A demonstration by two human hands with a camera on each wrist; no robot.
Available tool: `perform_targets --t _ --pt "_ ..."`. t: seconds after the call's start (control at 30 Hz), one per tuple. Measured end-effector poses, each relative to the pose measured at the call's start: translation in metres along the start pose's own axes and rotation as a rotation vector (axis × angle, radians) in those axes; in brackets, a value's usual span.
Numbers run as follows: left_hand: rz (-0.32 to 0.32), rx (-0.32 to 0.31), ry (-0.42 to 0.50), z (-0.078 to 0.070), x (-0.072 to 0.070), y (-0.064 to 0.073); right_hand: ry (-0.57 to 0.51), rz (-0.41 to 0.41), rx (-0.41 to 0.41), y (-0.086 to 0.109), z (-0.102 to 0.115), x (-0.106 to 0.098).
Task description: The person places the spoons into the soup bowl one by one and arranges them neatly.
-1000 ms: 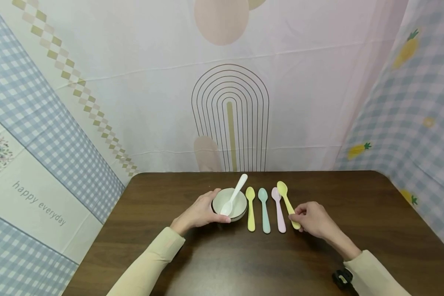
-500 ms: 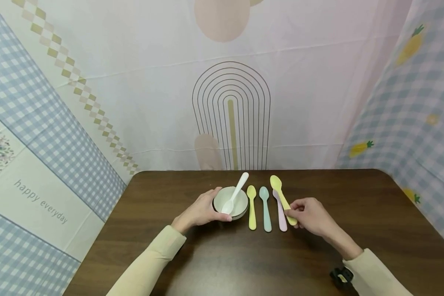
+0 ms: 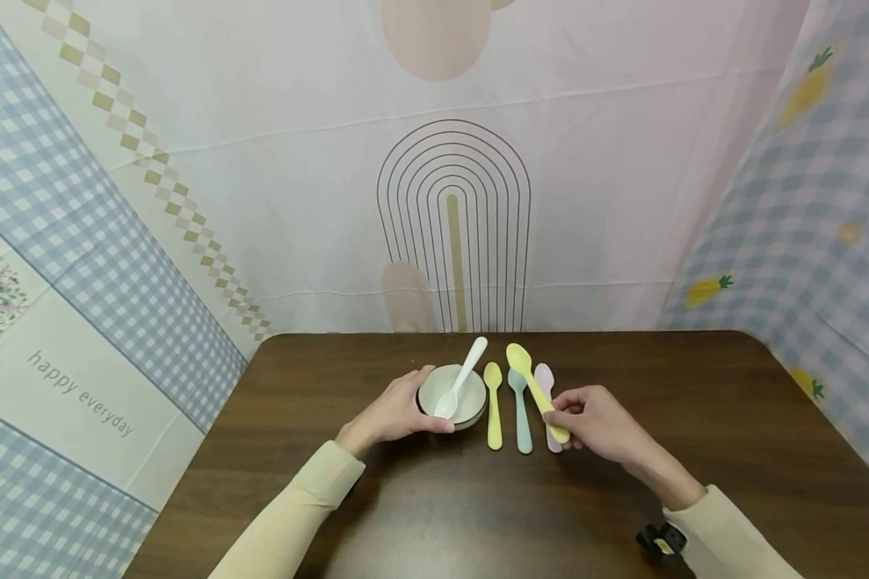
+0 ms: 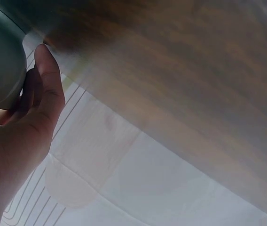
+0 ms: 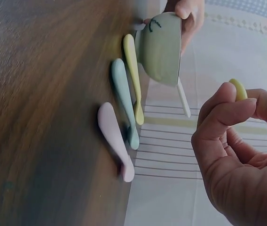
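My left hand (image 3: pixel 394 410) grips the side of a small white bowl (image 3: pixel 438 386), fingers round the far side and thumb at the near rim. A white spoon (image 3: pixel 467 368) leans in the bowl, its handle sticking out over the rim. Between thumb and fingers of my right hand (image 3: pixel 601 422) is the handle end of a yellow spoon (image 3: pixel 533 383), raised above the table. In the head view its bowl end overlaps the top of a mint green spoon (image 3: pixel 522 418). A pink spoon (image 3: pixel 545 378) lies under that hand, partly covered by it.
Another yellow spoon (image 3: pixel 494 410) lies just right of the bowl, in a row with the mint and pink ones. All rest on the dark wooden table (image 3: pixel 434 507). A patterned cloth (image 3: pixel 319 201) hangs behind the table's back edge, with checked cloth at both sides.
My right hand has lifted the yellow spoon off the right end of the row and carried it left, over the pink spoon towards the mint one. The left hand has stayed on the bowl.
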State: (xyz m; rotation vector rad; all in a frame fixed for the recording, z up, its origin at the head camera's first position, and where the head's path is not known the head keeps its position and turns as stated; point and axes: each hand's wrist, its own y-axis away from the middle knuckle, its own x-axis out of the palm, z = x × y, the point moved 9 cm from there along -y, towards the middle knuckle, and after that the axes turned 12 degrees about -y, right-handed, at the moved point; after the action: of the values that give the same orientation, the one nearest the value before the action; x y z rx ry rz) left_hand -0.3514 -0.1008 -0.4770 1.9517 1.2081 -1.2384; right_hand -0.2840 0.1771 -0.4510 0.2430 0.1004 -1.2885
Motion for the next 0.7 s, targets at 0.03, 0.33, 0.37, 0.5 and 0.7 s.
perform_targets --t 0.03,0.33,0.37,0.5,0.7 --pt "0.000 -0.003 0.001 0.000 0.000 0.000 -0.003 0.007 -0.001 -0.001 0.000 0.002" --pt "-0.008 0.005 0.000 0.000 -0.001 0.000 -0.011 0.073 -0.021 -0.005 0.003 0.018" --pt "-0.009 0.008 -0.001 0.000 -0.001 0.000 -0.012 0.082 -0.023 -0.006 0.004 0.020" --pt "-0.011 0.017 -0.004 -0.001 -0.001 0.000 -0.008 0.113 -0.020 -0.009 0.005 0.028" --pt "-0.007 0.016 -0.005 -0.001 0.000 -0.001 -0.015 0.148 -0.027 -0.012 0.005 0.038"
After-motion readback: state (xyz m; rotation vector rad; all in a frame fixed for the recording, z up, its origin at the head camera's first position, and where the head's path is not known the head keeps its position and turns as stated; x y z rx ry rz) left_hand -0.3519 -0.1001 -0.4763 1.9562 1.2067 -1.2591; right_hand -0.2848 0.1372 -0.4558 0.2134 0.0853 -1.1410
